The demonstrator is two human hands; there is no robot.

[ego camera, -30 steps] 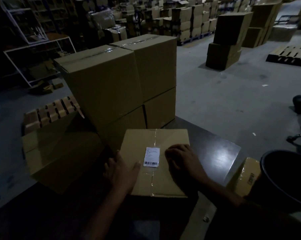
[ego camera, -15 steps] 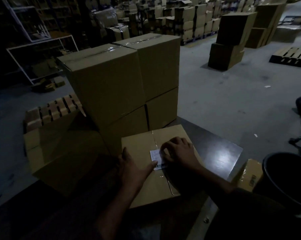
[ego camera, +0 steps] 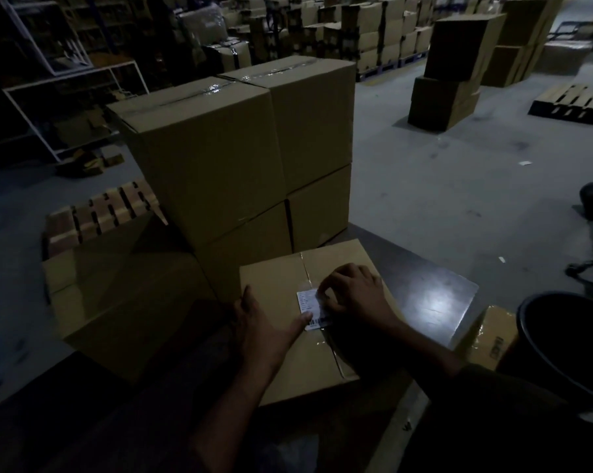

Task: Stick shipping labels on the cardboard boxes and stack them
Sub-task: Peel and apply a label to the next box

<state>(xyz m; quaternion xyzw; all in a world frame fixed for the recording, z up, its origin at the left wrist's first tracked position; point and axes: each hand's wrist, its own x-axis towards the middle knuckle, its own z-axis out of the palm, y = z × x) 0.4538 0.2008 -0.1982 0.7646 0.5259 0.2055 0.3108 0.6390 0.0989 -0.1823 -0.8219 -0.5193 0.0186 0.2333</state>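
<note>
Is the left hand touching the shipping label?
Touching. The head view shows the left hand with its thumb tip pressed on the shipping label.
</note>
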